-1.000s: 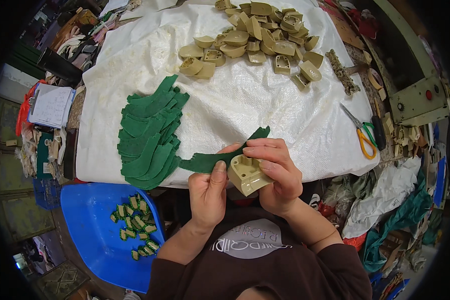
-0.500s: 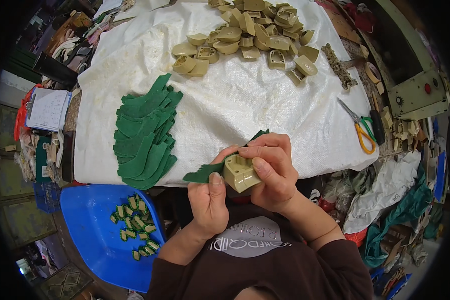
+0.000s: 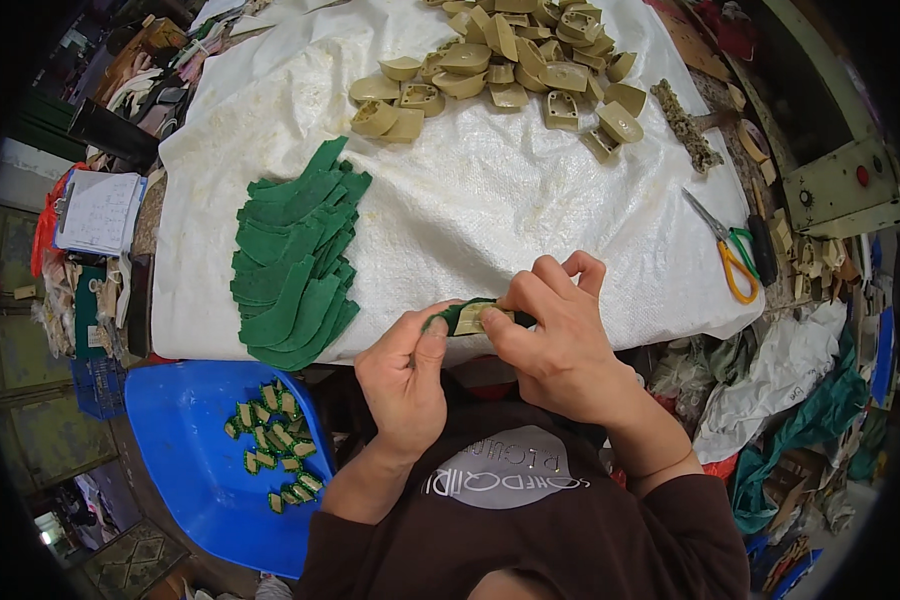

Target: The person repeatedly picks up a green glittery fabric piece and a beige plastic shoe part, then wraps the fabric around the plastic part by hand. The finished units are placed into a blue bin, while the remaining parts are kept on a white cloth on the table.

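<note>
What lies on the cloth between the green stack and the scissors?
In the head view, only bare white cloth lies between the green stack and the scissors; both hands work lower, at the table edge.

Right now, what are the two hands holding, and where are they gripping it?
Both hands hold one tan heel block wrapped in a green cover piece: left hand pinches its left end, right hand its top and right side.

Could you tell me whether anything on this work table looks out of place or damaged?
Nothing stands out. Both hands, left hand and right hand, press a green fabric piece around a tan heel block. The green fabric stack, tan heel pile and scissors lie undisturbed on the white cloth.
</note>
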Action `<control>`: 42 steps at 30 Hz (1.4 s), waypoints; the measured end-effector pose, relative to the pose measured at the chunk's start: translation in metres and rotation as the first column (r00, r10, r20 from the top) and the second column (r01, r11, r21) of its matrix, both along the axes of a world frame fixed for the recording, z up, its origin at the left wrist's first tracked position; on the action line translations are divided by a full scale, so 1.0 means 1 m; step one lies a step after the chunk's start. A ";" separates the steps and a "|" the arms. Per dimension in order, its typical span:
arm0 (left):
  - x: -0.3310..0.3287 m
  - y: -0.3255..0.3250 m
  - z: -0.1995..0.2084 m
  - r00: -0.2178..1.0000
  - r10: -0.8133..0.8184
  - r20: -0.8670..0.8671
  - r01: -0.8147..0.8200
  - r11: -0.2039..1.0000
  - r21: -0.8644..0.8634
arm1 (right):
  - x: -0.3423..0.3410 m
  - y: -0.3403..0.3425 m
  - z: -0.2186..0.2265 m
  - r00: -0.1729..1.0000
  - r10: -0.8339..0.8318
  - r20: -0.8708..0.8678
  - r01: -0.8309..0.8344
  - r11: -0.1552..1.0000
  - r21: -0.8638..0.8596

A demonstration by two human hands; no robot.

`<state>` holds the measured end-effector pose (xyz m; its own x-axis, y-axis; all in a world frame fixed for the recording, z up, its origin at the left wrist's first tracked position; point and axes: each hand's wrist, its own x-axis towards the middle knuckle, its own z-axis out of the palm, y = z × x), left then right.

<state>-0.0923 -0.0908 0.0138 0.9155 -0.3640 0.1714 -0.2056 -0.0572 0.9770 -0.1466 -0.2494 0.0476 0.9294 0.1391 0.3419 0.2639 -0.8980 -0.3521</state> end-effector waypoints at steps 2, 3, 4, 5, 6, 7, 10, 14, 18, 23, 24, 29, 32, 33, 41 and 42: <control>-0.002 0.002 -0.001 0.999 -0.032 -0.008 0.032 0.997 0.074 | 0.001 -0.002 0.000 0.997 0.005 -0.078 -0.004 1.000 0.019; -0.003 0.002 -0.001 0.999 -0.050 -0.013 0.051 0.993 0.110 | 0.001 -0.003 -0.001 0.997 0.011 -0.080 -0.009 1.000 0.026; -0.004 0.001 0.001 0.998 -0.056 0.000 0.056 0.988 0.144 | 0.002 -0.003 -0.003 0.996 0.017 -0.083 -0.015 0.999 0.033; -0.005 0.000 0.005 0.998 -0.063 0.012 0.060 0.982 0.178 | 0.002 -0.004 -0.005 0.996 0.024 -0.086 -0.020 0.999 0.041; -0.005 -0.002 0.007 0.997 -0.072 0.024 0.066 0.975 0.212 | 0.003 -0.004 -0.007 0.998 0.017 -0.056 -0.015 0.999 0.038; -0.006 -0.003 0.005 0.986 -0.101 0.133 0.065 0.966 0.252 | 0.003 -0.005 -0.010 1.000 0.010 -0.026 -0.010 0.999 0.035; -0.008 -0.007 0.003 0.941 -0.152 0.304 0.058 0.953 0.296 | 0.005 -0.012 -0.018 1.000 0.019 0.015 -0.021 0.996 0.085; -0.004 -0.005 -0.004 0.988 -0.124 0.097 0.117 0.990 0.075 | 0.006 -0.022 -0.034 0.995 0.020 0.102 -0.057 0.924 0.379; 0.004 -0.007 -0.023 0.991 -0.115 0.075 0.122 0.988 -0.098 | 0.003 -0.023 -0.038 0.992 0.086 0.097 -0.124 0.845 0.520; 0.012 -0.012 -0.017 0.898 -0.157 0.412 0.167 0.986 0.011 | -0.001 -0.026 -0.035 0.978 0.206 0.039 -0.181 0.739 0.649; 0.013 -0.013 -0.016 0.863 -0.164 0.478 0.158 0.986 0.055 | -0.002 -0.025 -0.034 0.971 0.238 0.019 -0.196 0.749 0.633; 0.011 -0.010 -0.024 0.875 -0.170 0.454 0.187 0.982 0.007 | -0.006 -0.020 -0.030 0.950 0.297 -0.093 -0.213 0.837 0.504; 0.004 -0.008 -0.024 0.923 -0.139 0.359 0.201 0.969 -0.141 | -0.002 -0.021 -0.024 0.954 0.301 -0.021 -0.265 0.869 0.419; 0.005 -0.009 -0.021 0.893 -0.110 0.436 0.174 0.979 -0.109 | -0.002 -0.022 -0.025 0.961 0.272 0.045 -0.267 0.877 0.400; 0.024 0.005 -0.016 0.758 0.009 0.653 -0.011 1.000 -0.001 | 0.000 -0.012 -0.012 0.981 0.095 0.170 -0.149 0.927 0.345; 0.029 0.008 -0.018 0.779 0.064 0.623 -0.048 0.998 -0.043 | -0.002 -0.010 -0.010 0.982 0.080 0.171 -0.141 0.916 0.377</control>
